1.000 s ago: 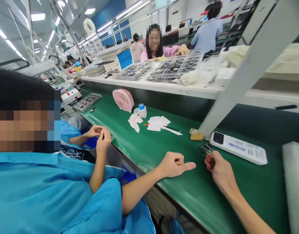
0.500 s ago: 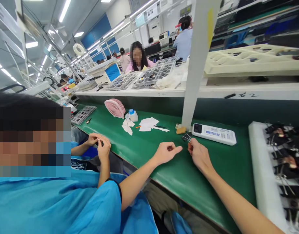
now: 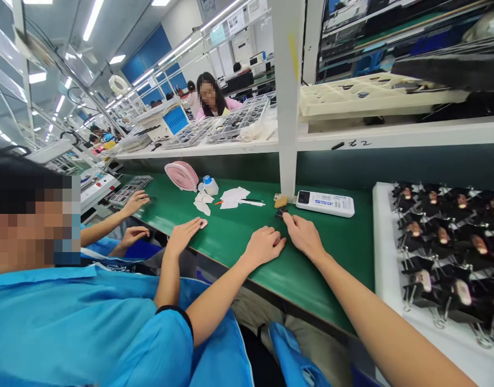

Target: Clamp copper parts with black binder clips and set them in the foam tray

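While the left hand [image 3: 264,245] rests knuckles-up on the green bench [image 3: 238,236] with its fingers curled loosely under and nothing visibly in it, the right hand [image 3: 304,235] reaches a little further forward, its fingertips pressed together on a small black binder clip [image 3: 280,213] that sits on the bench surface. That clip lies just beside a tan block [image 3: 280,201] at the foot of the white upright post [image 3: 287,102], and near a white remote-like device [image 3: 325,203] lying flat to its right. Further right, a white foam tray [image 3: 381,252] holds rows of black clips with small parts in them (too small to make out). Off to the left, a co-worker's hand [image 3: 185,234] lies flat on the bench edge, and beyond it sit white paper scraps [image 3: 234,196] and a pink fan [image 3: 181,176].
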